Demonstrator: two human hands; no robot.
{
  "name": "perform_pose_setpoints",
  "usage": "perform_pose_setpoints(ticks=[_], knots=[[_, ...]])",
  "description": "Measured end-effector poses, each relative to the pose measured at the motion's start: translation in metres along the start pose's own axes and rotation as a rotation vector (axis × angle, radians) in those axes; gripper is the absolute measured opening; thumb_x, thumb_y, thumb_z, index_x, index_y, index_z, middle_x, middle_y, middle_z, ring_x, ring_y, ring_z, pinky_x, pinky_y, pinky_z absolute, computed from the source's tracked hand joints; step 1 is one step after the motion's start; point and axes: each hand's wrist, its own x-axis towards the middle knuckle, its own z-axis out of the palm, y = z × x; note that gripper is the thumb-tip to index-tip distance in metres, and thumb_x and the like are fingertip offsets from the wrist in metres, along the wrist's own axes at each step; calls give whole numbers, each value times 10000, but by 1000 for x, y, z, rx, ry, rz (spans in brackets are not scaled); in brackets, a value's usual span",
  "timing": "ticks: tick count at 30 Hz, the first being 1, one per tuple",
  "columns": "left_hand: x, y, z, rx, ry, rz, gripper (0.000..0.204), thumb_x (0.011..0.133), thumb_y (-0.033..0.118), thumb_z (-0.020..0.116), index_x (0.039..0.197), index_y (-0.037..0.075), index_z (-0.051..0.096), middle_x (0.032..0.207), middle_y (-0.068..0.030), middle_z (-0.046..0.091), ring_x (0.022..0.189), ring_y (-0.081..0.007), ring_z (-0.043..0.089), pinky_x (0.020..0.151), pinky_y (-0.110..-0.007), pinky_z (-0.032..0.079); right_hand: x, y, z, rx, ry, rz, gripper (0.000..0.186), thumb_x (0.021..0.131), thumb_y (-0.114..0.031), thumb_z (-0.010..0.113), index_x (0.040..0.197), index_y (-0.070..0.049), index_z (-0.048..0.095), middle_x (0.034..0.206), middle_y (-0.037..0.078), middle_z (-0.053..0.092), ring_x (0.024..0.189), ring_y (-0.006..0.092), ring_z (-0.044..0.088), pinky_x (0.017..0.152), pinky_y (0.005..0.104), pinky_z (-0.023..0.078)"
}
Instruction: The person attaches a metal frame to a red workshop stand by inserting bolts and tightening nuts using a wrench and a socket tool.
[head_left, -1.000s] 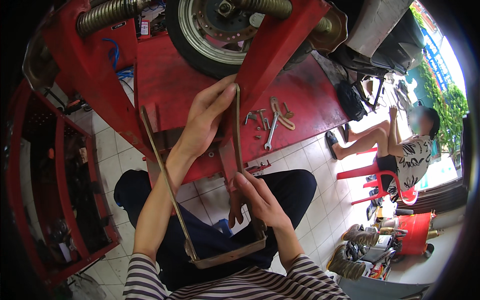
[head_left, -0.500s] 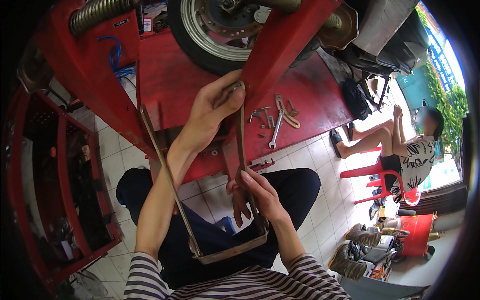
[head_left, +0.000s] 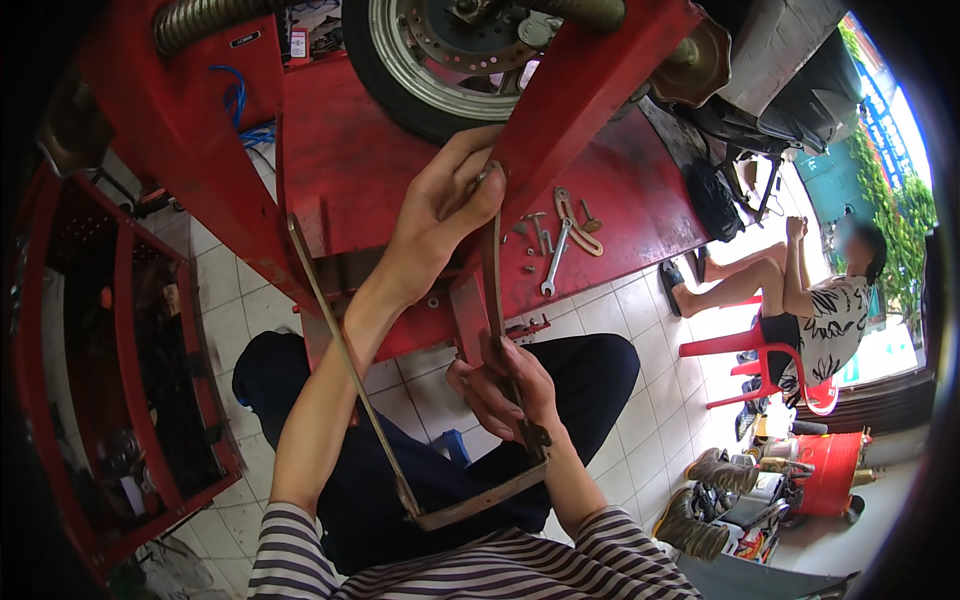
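A U-shaped flat metal bracket (head_left: 485, 497) spans my lap, its left arm beside my left forearm, upper end near a red post. My left hand (head_left: 440, 225) is closed on the top of its right arm, by the red angled beam (head_left: 565, 100). Lower on that arm, my right hand (head_left: 505, 390) grips the bar with curled fingers. Just right of my left hand, a wrench (head_left: 555, 260), a slotted curved plate (head_left: 583, 235) and several bolts lie on the red platform (head_left: 635, 180).
A wheel (head_left: 385, 80) sits at the top. A red open rack (head_left: 125, 390) stands at left, blue hose (head_left: 235, 95) above. At right, a person (head_left: 830, 320) sits on a red plastic chair (head_left: 725, 350), with boots (head_left: 695, 510) and a red drum (head_left: 830, 465) below.
Both hands and the bracket have shifted slightly right, my left hand also a little upward. The fingers of my right hand have curled further round the bar.
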Motion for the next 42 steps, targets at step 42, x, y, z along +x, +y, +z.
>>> perform_pose_setpoints(ticks=[42], knots=[[-191, 35, 21, -567, 721, -186, 349, 988, 134, 540, 1307, 6, 484, 1357, -152, 526, 1212, -266, 523, 971, -358, 451, -8, -25, 52, 330, 131, 199, 356, 1060, -365, 383, 760, -173, 378, 422, -61, 213, 303, 76, 182, 501, 254, 344]])
